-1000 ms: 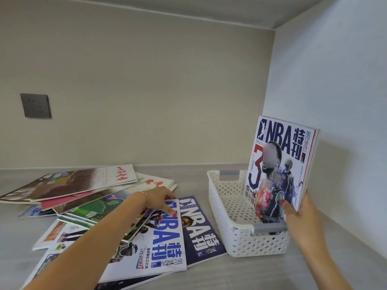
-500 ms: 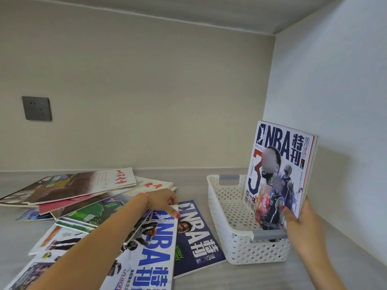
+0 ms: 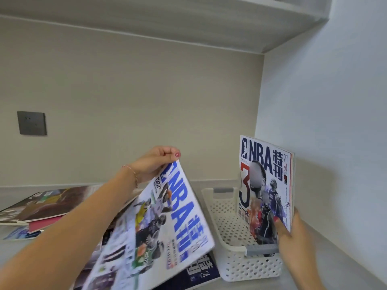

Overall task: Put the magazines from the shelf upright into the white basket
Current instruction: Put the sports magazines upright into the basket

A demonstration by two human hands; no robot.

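Shelf [image 3: 345, 258] surface runs pale grey across the lower view, and most of the work is not yet done on it. At 9 o'clock a loose spread of magazines [image 3: 41, 208] lies flat, overlapping one another, with a dark-covered one [image 3: 201, 273] showing at 6 o'clock under the raised copy; how many there are in all cannot be told, since several are hidden under others. White basket [image 3: 251, 266] sits at 4 o'clock near the right wall, perforated, with grey handles, and most of its floor is bare.

One magazine with a red 3 on the cover [image 3: 266, 191] stands upright at the right side of the basket, at 3 o'clock. The right hand [image 3: 293, 233] has its grip clamped on the lower near corner of that copy, thumb across the cover, so it looks steadied and may not stand unaided.

A second copy, the white magazine with blue lettering [image 3: 165, 227], is lifted off the pile at 6 o'clock, tilted and somewhat blurred. The left hand [image 3: 155, 162] pinches its top edge at 12 o'clock of the cover, grip clamped on it.

So, as a judgement: one magazine is in place, one is in the air beside the basket, and the pile at 9 o'clock remains to be moved
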